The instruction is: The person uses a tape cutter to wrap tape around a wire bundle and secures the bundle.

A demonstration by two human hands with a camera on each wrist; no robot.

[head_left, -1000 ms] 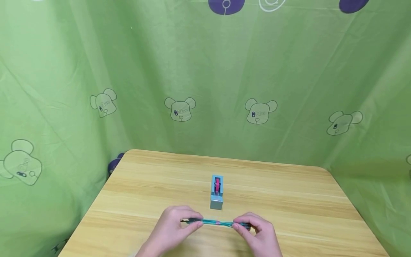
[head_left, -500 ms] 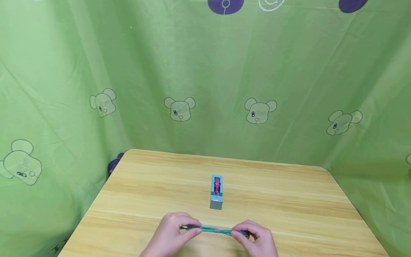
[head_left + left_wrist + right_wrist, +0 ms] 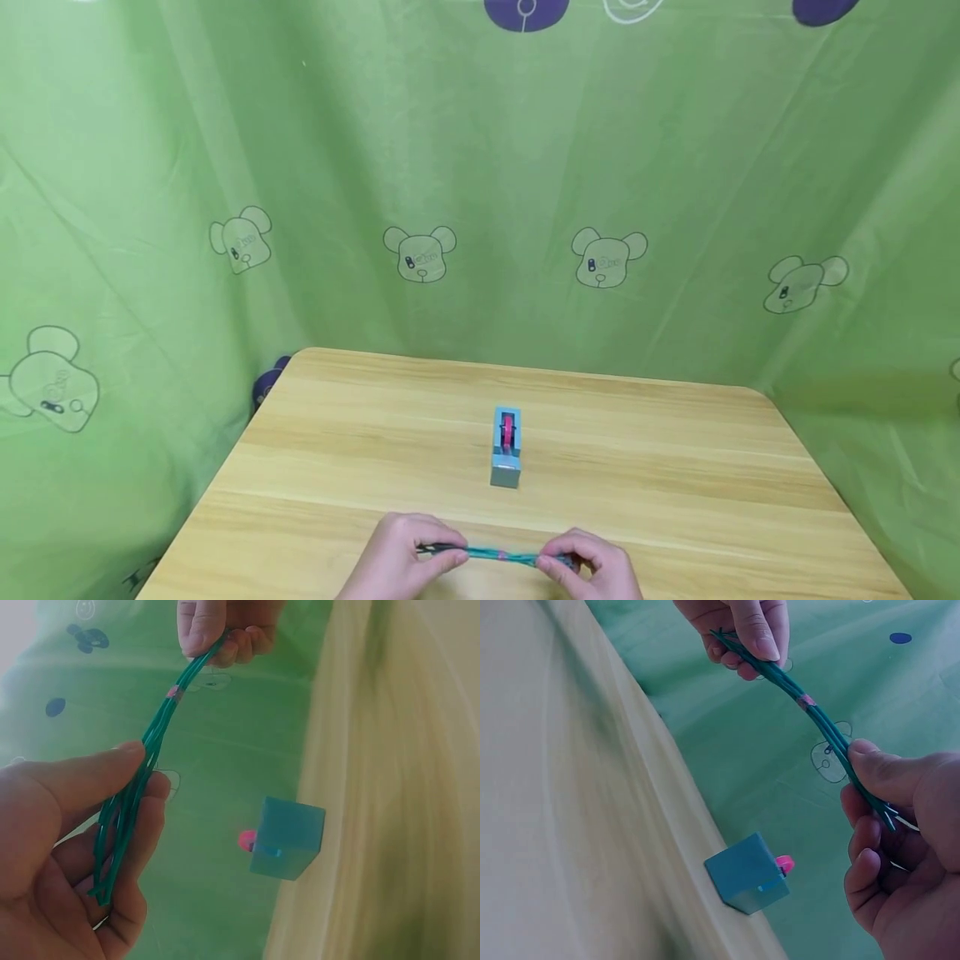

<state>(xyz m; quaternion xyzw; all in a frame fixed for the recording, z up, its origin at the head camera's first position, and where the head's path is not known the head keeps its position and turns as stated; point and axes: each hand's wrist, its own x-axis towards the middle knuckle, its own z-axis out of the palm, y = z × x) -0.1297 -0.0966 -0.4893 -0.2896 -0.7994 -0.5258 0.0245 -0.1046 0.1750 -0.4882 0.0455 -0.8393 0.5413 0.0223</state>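
Both hands hold a bundle of thin green strands (image 3: 482, 552) stretched between them over the near side of the table. A narrow pink band (image 3: 805, 700), resembling tape, wraps its middle. My left hand (image 3: 403, 557) pinches one end with thumb and fingers; loose strand tips (image 3: 103, 891) stick out across that palm. At the opposite end, my right hand (image 3: 597, 568) pinches the strands between thumb and fingers, and a few tips poke past its grip in the right wrist view. Beyond the hands stands a blue tape dispenser (image 3: 506, 475) with a pink tape roll (image 3: 507, 431).
The wooden table (image 3: 337, 433) has rounded far corners. A green curtain (image 3: 517, 167) printed with bear heads hangs behind it and along both sides.
Both hands have moved down in the head view, toward the table's near side, carrying the green bundle with them. The tape dispenser stays in place.
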